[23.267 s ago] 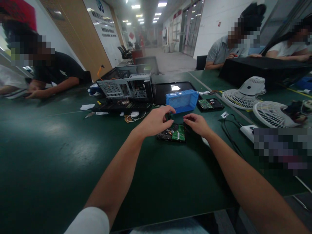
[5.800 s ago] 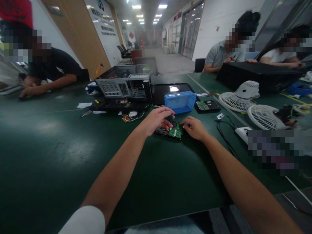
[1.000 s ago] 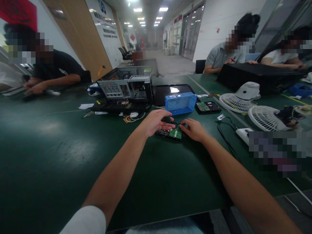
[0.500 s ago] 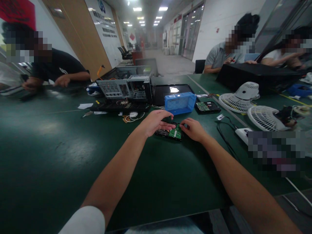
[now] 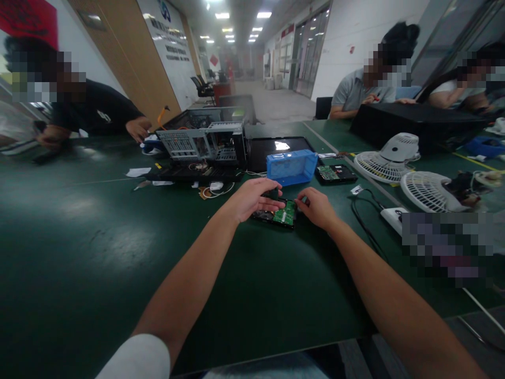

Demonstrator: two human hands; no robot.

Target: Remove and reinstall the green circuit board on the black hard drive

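Centrally, the nearer of two hard disk drives (image 5: 286, 215) lies flat on the green counter (image 5: 252, 284), its green circuit board facing up, between the person's two hands. The left hand (image 5: 255, 201) reaches over it from the left, fingers stretched across part of the board and thumb apart above them; a dark patch shows in that gap, and I cannot tell whether this grip holds anything. The right hand (image 5: 316, 208) is at the drive's right edge, thumb and forefinger drawn close together; whether that grip pinches something small I cannot tell either. The farther hard disk drive (image 5: 342, 174) lies to the right, also with a green board showing, just beside one blue plastic bin (image 5: 275, 170). Beyond the bin lies one flat black panel (image 5: 259, 149). Left of these stands one opened computer case (image 5: 179, 145), with a looped white cable (image 5: 216, 196) at its near side. To the right are two white fan grilles (image 5: 379, 167), and nearer than those, one white power strip (image 5: 390, 215) with a black cord beside it. One large black casing (image 5: 414, 123) rests at the far right. At least three co-workers sit around: one in a dark shirt (image 5: 100, 108) at left, two at far right.
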